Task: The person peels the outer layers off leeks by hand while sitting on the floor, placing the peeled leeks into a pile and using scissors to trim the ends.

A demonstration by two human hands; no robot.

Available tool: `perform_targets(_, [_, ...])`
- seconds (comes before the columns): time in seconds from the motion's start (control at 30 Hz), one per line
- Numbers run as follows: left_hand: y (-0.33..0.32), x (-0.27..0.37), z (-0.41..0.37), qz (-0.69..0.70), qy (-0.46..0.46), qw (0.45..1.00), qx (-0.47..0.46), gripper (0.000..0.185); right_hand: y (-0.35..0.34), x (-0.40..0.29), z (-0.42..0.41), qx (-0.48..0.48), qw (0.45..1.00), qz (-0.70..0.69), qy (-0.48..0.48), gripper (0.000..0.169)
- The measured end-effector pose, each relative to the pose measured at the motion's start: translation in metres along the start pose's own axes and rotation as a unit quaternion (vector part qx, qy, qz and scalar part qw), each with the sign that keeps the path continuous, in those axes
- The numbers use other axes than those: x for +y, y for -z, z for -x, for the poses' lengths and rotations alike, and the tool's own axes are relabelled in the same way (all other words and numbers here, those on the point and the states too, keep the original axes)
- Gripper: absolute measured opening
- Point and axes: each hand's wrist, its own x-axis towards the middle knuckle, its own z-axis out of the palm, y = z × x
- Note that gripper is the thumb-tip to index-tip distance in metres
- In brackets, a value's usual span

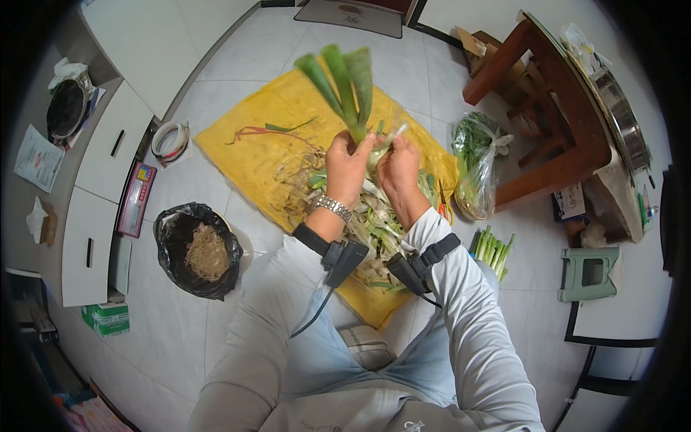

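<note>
My left hand [346, 162], with a metal watch at its wrist, grips a leek [351, 102] whose cut green leaves fan out upward. Close beside it, the fingers of my right hand [400, 170] pinch a pale, translucent strip of outer skin [390, 141] at the leek's side. The leek's lower end is hidden by my hands. Below them, a heap of leek peelings [375, 221] covers the middle of a yellow plastic sheet [232, 140]. Scissors with orange-red handles [446, 209] lie at the sheet's right edge. Red cord [264, 130] lies toward the upper left.
A bin lined with a black bag [164, 237] holds trimmed roots [208, 254] at left. Trimmed leek stalks [494, 251] lie right of my knee. A clear bag of greens [478, 173] rests by the wooden table [572, 124]. A green stool [572, 275] and a scale [137, 200] stand farther out.
</note>
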Motion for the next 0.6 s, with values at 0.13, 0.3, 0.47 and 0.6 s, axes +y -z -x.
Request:
perform_targets(0.13, [0.009, -0.003, -0.012, 0.118, -0.047, 0.990, 0.069, 0.016, 0.021, 0.000, -0.005, -0.043, 0.968, -0.233, -0.084, 0.016])
perform_targets(0.3, [0.033, 0.008, -0.028, 0.091, -0.133, 0.979, 0.122, 0.016, 0.061, -0.018, 0.008, -0.188, 0.901, 0.382, 0.086, 0.014])
perform_targets(0.47, [0.031, 0.026, -0.025, 0.082, -0.117, 0.969, 0.202, 0.025, 0.086, -0.008, 0.013, -0.296, 0.618, 0.655, 0.318, 0.023])
perform_targets(0.6, [0.037, 0.040, -0.023, 0.105, -0.136, 0.959, 0.227, 0.031, 0.133, 0.012, -0.010, -0.259, 0.561, 0.742, 0.262, 0.015])
